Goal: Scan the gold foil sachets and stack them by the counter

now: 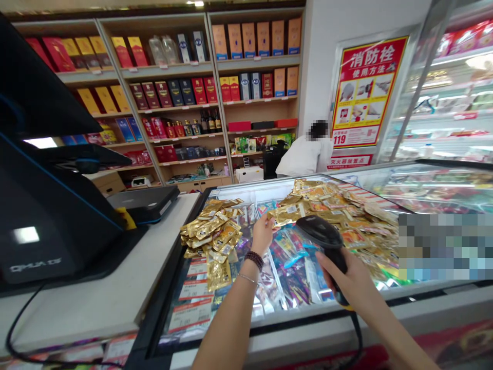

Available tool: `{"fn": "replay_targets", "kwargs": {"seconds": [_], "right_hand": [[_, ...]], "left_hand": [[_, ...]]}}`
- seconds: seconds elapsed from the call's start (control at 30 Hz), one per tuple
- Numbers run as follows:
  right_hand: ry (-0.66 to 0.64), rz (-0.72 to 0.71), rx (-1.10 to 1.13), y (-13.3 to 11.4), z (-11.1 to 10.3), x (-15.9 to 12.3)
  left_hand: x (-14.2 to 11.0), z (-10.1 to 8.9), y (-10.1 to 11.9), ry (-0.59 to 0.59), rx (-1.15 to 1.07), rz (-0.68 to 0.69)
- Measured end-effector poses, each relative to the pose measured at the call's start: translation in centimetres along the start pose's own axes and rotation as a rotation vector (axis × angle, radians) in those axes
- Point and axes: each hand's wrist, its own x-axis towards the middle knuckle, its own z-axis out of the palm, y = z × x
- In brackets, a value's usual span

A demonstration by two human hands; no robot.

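My left hand (262,232) reaches over the glass lid of a chest freezer (292,308) and pinches a gold snack packet (283,216) at the near edge of a large heap of gold packets (346,210). A bead bracelet sits on that wrist. My right hand (348,280) grips the handle of a black barcode scanner (319,232), its head pointing toward the held packet. A smaller pile of gold packets (211,231) lies to the left on the glass.
A black checkout terminal (46,216) stands on the white counter (115,293) at left, its cable trailing off the front. Shelves of boxed bottles (185,87) fill the back wall. A person in white (304,154) bends behind the freezer. A refrigerated display (450,92) is at right.
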Motion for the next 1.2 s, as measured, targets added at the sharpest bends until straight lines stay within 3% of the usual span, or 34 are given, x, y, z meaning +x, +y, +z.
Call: {"fn": "replay_targets", "kwargs": {"seconds": [0.93,1.07,1.2], "right_hand": [[-0.015,0.016,-0.002,0.3,0.3,0.0],[-0.028,0.017,-0.058,0.4,0.1,0.5],[-0.136,-0.020,-0.118,1.5,0.3,1.8]], "left_hand": [[-0.3,-0.1,0.0,-0.023,0.052,-0.015],[-0.6,-1.2,0.5,0.001,0.085,-0.058],[-0.8,-4.2,1.1,0.090,0.039,-0.082]]}}
